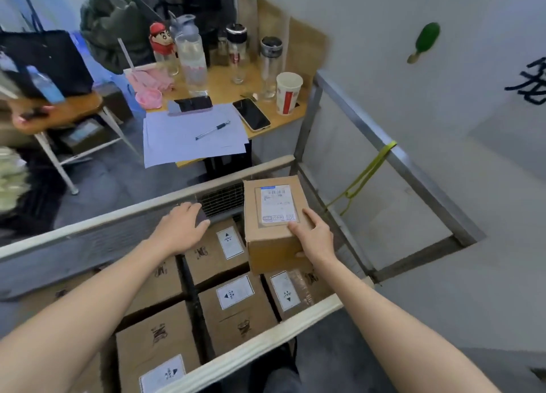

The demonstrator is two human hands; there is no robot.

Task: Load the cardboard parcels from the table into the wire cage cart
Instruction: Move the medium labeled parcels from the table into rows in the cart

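Observation:
A cardboard parcel [267,245] with a white shipping label on top sits high in the far right part of the wire cage cart [88,228], above the lower boxes. My right hand [313,237] grips its near right corner, fingers over the top and thumb on the front face. My left hand [183,225] lies flat, fingers spread, on the cart's far side by the wire mesh, holding nothing. Several labelled cardboard parcels [236,310] fill the cart floor in rows.
Beyond the cart a small wooden table [224,89] carries bottles, a paper cup [288,92], two phones, papers and a pen. A white-legged chair [56,159] stands at the left. A metal frame [393,153] with a green strap runs along the wall at the right.

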